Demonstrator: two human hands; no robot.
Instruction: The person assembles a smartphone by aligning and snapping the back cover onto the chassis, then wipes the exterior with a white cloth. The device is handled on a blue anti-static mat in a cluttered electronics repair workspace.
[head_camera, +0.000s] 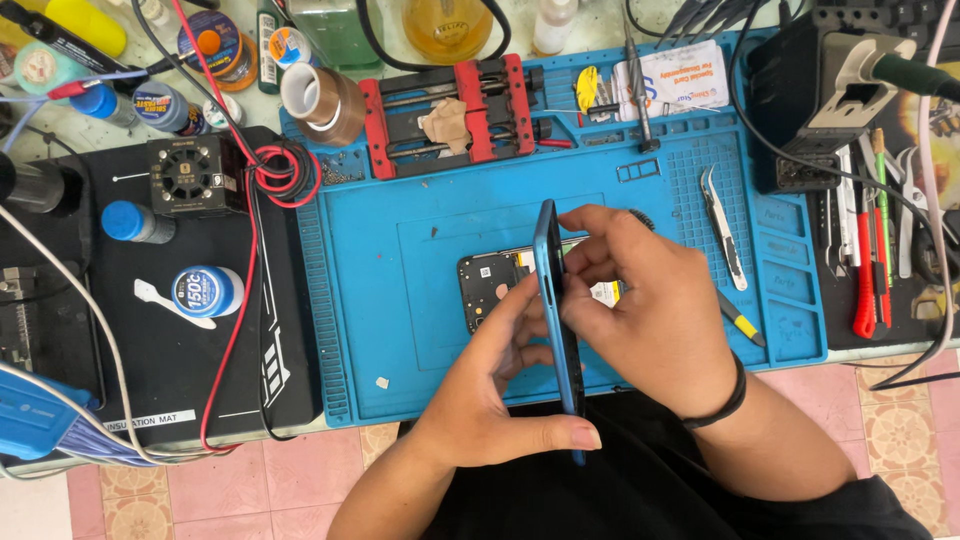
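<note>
A blue phone back cover (553, 290) stands on edge over the blue work mat (400, 330), held between both hands. My left hand (500, 390) grips it from the left, thumb along its near end. My right hand (645, 300) pinches its upper part from the right. Beneath them on the mat lies an opened phone body (487, 285) with black boards showing, partly hidden by the cover and my fingers.
Curved tweezers (722, 225) lie on the mat's right side, a red-and-black clamp fixture (450, 115) at its top, and brown tape (325, 100) beside it. Left sits a black mat with a small fan unit (188, 175), red wires and jars. Tools fill the right edge.
</note>
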